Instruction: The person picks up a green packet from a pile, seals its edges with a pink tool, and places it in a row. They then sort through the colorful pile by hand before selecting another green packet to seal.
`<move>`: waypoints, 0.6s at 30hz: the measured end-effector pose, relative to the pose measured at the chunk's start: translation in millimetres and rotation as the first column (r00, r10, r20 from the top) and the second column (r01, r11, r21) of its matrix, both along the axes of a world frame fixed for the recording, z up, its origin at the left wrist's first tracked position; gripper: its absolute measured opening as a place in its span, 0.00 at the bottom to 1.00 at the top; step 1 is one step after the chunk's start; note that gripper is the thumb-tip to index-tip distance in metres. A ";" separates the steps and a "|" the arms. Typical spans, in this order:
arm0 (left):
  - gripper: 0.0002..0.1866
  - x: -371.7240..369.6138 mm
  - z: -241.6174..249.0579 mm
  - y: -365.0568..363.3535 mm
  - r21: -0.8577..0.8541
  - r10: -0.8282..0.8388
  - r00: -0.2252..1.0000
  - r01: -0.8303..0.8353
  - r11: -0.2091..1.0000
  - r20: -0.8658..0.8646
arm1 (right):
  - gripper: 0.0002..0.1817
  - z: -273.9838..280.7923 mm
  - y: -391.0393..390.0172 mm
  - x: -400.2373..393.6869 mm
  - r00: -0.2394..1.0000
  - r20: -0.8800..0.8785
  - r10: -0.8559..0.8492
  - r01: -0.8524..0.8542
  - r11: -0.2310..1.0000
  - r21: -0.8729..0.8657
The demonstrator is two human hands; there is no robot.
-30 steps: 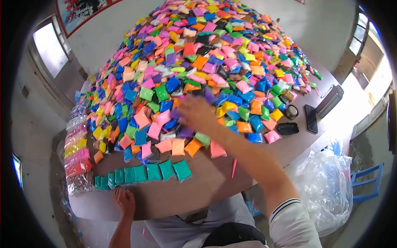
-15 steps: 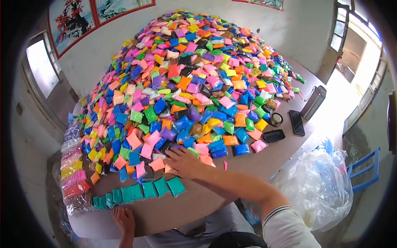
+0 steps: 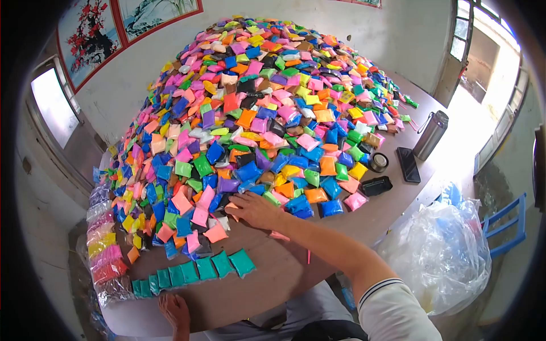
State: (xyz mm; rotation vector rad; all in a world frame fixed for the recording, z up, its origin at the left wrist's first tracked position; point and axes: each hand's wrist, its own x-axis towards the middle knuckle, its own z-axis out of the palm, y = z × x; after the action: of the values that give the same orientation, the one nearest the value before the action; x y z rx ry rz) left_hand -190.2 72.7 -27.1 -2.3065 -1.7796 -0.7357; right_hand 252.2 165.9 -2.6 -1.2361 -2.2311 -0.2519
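A huge heap of small coloured packets [image 3: 273, 102] covers most of a brown table [image 3: 267, 278]. My right hand [image 3: 256, 209] lies palm down, fingers spread, on peach and pink packets at the heap's near edge, with a pink packet [image 3: 278, 235] just under the wrist. A row of several teal packets [image 3: 193, 270] lies side by side on the bare wood in front of it. My left hand [image 3: 173, 311] rests flat on the table's front edge, below the teal row, holding nothing.
A steel flask [image 3: 430, 134], a dark phone [image 3: 408, 165], a tape roll [image 3: 378, 162] and a black tray [image 3: 377, 186] sit at the right of the heap. Bagged packet bundles [image 3: 105, 256] line the left edge. A clear plastic sack [image 3: 443, 250] and blue chair [image 3: 503, 227] stand right.
My right hand has drawn back from higher on the heap to its near edge, sliding some peach and pink packets along. My left hand has stayed at the table edge.
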 end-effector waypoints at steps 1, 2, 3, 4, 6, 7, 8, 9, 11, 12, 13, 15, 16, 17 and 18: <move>0.12 -0.7 -0.7 -0.2 0.004 -0.009 1.000 0.009 1.000 -0.003 | 0.21 0.4 3.3 2.2 1.000 0.002 0.003 -0.003 1.000 -0.002; 0.12 -0.8 -0.8 -0.1 0.009 -0.019 1.000 0.019 1.000 -0.006 | 0.21 1.5 7.8 4.8 1.000 0.004 0.004 -0.004 1.000 -0.003; 0.11 -0.2 0.5 -0.2 -0.005 -0.023 1.000 0.023 1.000 -0.003 | 0.21 3.0 12.6 8.5 1.000 0.006 0.005 -0.005 1.000 -0.004; 0.11 0.1 2.9 -1.0 -0.019 -0.027 1.000 0.027 0.999 -0.001 | 0.23 5.2 17.1 12.5 0.999 0.028 -0.016 0.015 0.999 0.035; 0.12 0.9 4.6 -1.4 -0.031 -0.024 1.000 0.024 0.999 0.004 | 0.24 10.3 28.5 20.1 1.000 0.013 -0.029 0.028 0.999 0.032; 0.12 1.5 4.1 -0.3 -0.027 -0.017 1.000 0.017 0.999 0.008 | 0.24 15.0 36.4 23.4 0.999 0.006 -0.032 0.032 0.999 0.032; 0.13 1.3 3.9 -0.4 -0.025 -0.005 1.000 0.005 1.000 0.010 | 0.24 20.8 44.9 29.9 0.995 0.031 -0.095 0.093 0.994 0.063; 0.13 1.5 4.4 -0.8 -0.024 -0.003 1.000 0.004 1.000 0.009 | 0.25 28.2 53.5 38.6 0.987 0.055 -0.154 0.148 0.984 0.096; 0.13 3.0 6.2 -0.2 -0.020 -0.003 1.000 0.003 1.000 0.007 | 0.21 46.3 66.0 69.2 0.980 -0.002 -0.197 0.197 0.980 -0.002; 0.13 1.9 6.4 -1.1 -0.012 0.001 1.000 -0.001 1.000 0.000 | 0.20 54.6 69.5 87.0 0.974 -0.027 -0.223 0.222 0.974 -0.052; 0.13 2.8 5.5 -0.5 0.000 0.004 1.000 -0.004 1.000 -0.001 | 0.18 61.5 73.1 100.8 0.967 -0.045 -0.251 0.246 0.964 -0.098; 0.13 5.8 6.3 1.1 0.017 0.002 1.000 -0.002 1.000 0.006 | 0.12 64.0 81.5 114.9 0.931 -0.168 -0.324 0.305 0.944 -0.129; 0.13 6.9 7.9 -0.1 0.016 -0.003 1.000 0.002 1.000 0.011 | 0.10 64.3 83.6 120.4 0.905 -0.226 -0.361 0.333 0.931 -0.153; 0.13 7.5 8.7 -1.6 0.013 -0.011 1.000 0.010 1.000 0.016 | 0.10 66.2 86.3 129.6 0.869 -0.380 -0.317 0.239 0.941 -0.240; 0.13 7.8 8.6 -1.9 0.005 -0.015 1.000 0.015 1.000 0.015 | 0.09 71.9 87.7 139.3 0.801 -0.526 -0.286 0.133 0.942 -0.309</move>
State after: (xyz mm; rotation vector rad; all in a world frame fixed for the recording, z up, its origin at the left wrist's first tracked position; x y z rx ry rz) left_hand -182.4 70.8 -18.5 -2.3195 -1.7666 -0.7611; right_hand 391.4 253.6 69.3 -1.4682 -1.6381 0.3072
